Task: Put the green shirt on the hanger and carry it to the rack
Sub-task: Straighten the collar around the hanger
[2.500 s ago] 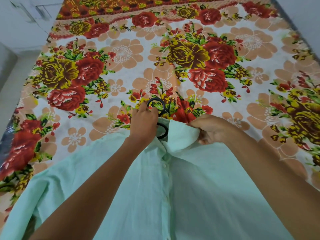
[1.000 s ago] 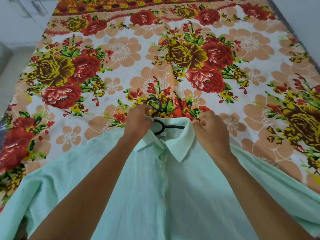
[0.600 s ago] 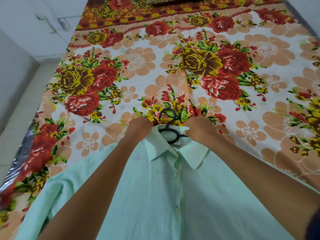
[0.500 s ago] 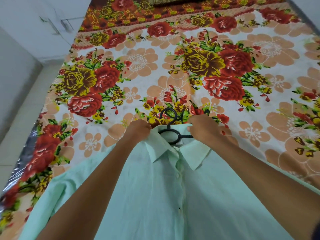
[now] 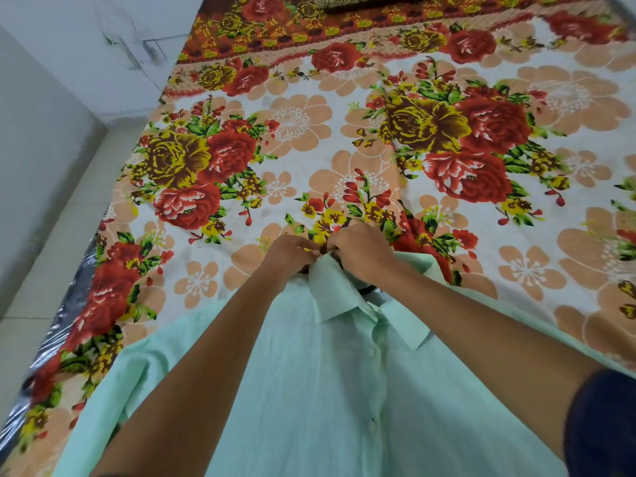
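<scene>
Hands meet at the shirt neck: left hand (image 5: 289, 251) fingers curled, pinching the left edge of the collar (image 5: 335, 290); right hand (image 5: 361, 249) fingers curled over the neck opening, gripping collar fabric there. Cannot tell whether the right hand also grips the hanger underneath, since its fingertips are hidden. Both forearms run from the bottom of the frame up to the collar, close together at the wrists, crossing over the shirt front.

Hanger (image 5: 366, 289) mostly hidden: only a short black curved piece shows just under the right wrist, inside the neck opening. Its hook is covered by the hands; a dark sliver at the right knuckles may be it, too small to say. The hanger's arms are out of sight inside the fabric.

Green shirt (image 5: 309, 390) lies flat, front up, on the bed near its close edge, collar pointing away from the camera, button placket (image 5: 371, 352) running down the middle. Its hem is cut off by the bottom of the frame, the left sleeve (image 5: 113, 383) partly cut off, the right shoulder hidden behind the right arm.

Floral bedsheet (image 5: 344, 139) covers the bed. Shiny plastic wrap (image 5: 65, 321) shows along the bed's left edge. Tiled floor (image 5: 44, 256) on the left, white wall (image 5: 79, 46) beyond. Dark blue sleeve (image 5: 605, 428) at bottom right, cut off.
</scene>
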